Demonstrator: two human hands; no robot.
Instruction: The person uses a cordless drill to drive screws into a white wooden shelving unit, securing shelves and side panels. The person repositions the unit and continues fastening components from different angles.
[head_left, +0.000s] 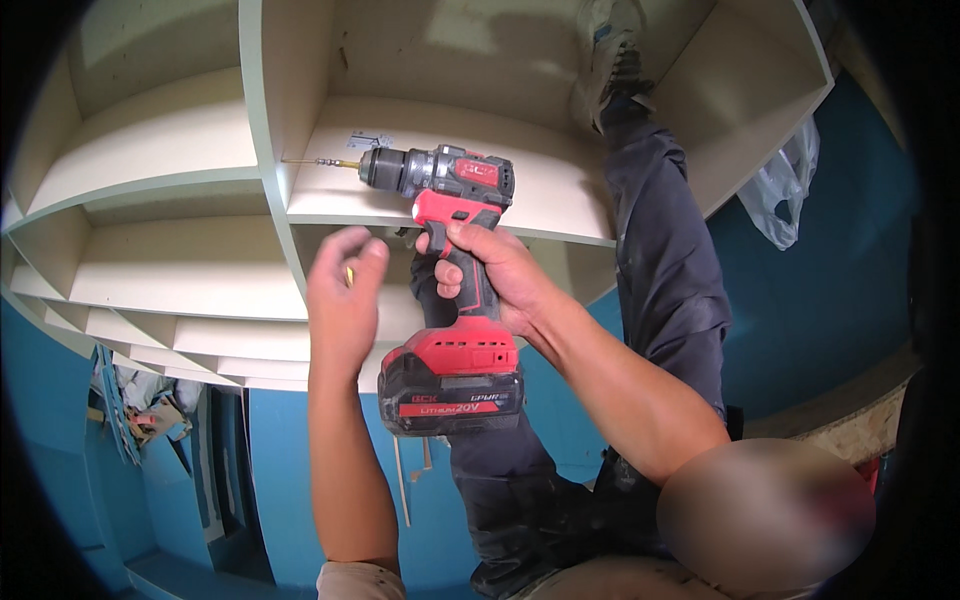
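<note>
My right hand point(495, 275) is wrapped round the grip of a red and black cordless drill point(470, 205), a finger at its trigger. The drill lies level, its thin gold-coloured bit point(325, 162) pointing left at an upright panel point(268, 150) of the white shelving. Whether the tip touches the panel, I cannot tell. My left hand point(345, 295) is raised just left of the grip, fingers curled and slightly blurred. A small yellow metal piece point(349, 276) shows between its fingers; its kind cannot be made out. The battery point(450, 400) sits below my right hand.
White shelving with many compartments point(170, 250) spreads across the left and top. My leg point(665, 250) reaches up, its shoe point(608, 65) inside a compartment. A clear plastic bag point(785, 190) hangs at the right. Lower down are blue surfaces point(290, 450) and a scrap pile point(150, 405).
</note>
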